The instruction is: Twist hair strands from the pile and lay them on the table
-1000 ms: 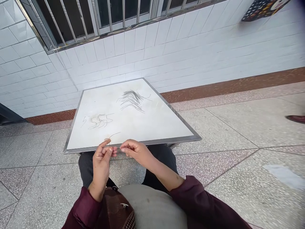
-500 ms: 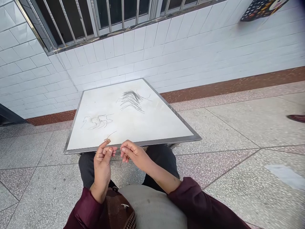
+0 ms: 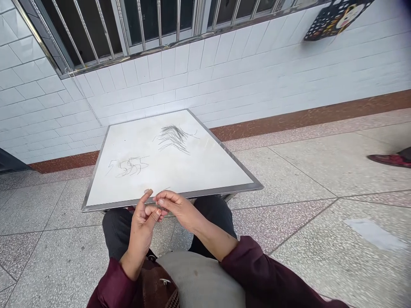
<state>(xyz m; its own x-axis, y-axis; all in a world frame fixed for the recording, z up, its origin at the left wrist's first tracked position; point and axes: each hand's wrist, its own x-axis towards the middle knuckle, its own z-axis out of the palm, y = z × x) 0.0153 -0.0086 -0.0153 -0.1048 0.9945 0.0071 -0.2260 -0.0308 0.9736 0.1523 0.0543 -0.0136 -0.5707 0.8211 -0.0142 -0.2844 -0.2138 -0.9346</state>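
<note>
Hair-like strand (image 3: 165, 188): left hand (image 3: 141, 226), right hand (image 3: 180, 210) pinching it, tips closed, lower centre; dense pile (image 3: 175, 136), sparse pile (image 3: 131, 166) lying mid-frame; finished share unclear.

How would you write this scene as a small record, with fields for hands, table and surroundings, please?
Left hand: fingers pinched on a thin strand
Right hand: fingers at the left fingertips, also appearing to pinch the strand
Table: white top, grey rim, against a tiled wall
On table, far side: denser dark bundle of strands
On table, left side: loose curved strands
Above: barred window
Floor, right: dark red shoe; white patch, material unclear
</note>
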